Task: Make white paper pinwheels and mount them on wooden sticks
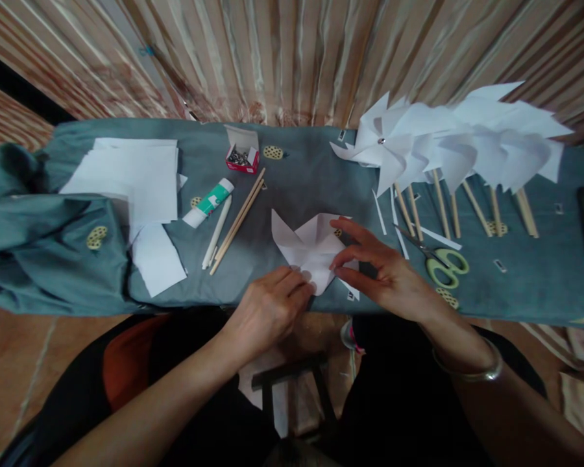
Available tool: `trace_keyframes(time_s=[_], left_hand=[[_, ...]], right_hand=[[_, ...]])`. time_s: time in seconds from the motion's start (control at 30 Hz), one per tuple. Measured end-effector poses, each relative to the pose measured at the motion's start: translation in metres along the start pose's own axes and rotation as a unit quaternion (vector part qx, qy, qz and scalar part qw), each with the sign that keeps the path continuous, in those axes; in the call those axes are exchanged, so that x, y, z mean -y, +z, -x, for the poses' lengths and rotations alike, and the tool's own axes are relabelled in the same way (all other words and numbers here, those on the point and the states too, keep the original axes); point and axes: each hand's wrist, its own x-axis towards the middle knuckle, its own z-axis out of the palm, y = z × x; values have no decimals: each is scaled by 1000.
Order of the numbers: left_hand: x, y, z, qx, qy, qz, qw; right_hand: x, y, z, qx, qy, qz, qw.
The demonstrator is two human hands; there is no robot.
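Note:
A white paper pinwheel [311,250], without a stick, lies near the front edge of the cloth-covered table [282,185]. Its blades are partly curled, and its lower part sits between my hands. My left hand [272,301] is closed, with thumb and fingers pinching the paper's lower left side. My right hand [382,266] touches the right side of the paper, thumb and fingertips on a blade and the upper finger raised apart. The fingers hide part of the folds.
Finished pinwheels [448,143] on sticks lie at the right, near green-handled scissors [446,266] and paper strips. A red box of pins [242,155], a glue stick [209,202], a white pen [217,233], wooden sticks [238,220] and paper sheets [150,178] lie leftward.

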Motion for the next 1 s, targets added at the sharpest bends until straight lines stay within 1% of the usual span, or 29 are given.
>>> trace_keyframes(time_s=[0.13, 0.23, 0.33, 0.47, 0.77, 1.0], left_hand=[[-1, 0, 1, 12, 6, -8, 1000], [-1, 2, 2, 1, 7, -15, 1000], [-1, 4, 2, -20, 7, -18, 1000], [-1, 3, 3, -39, 3, -5, 999], [0, 2, 4, 6, 14, 14, 1000], [0, 4, 3, 7, 9, 21, 1000]], right_hand=[[-1, 14, -7, -51, -31, 54, 997], [-5, 20, -11, -83, -46, 111, 989], [-7, 23, -14, -79, -43, 150, 985], [-6, 25, -15, -70, -36, 172, 982], [-4, 28, -17, -54, -31, 171, 983], [-7, 30, -16, -71, -36, 192, 978]])
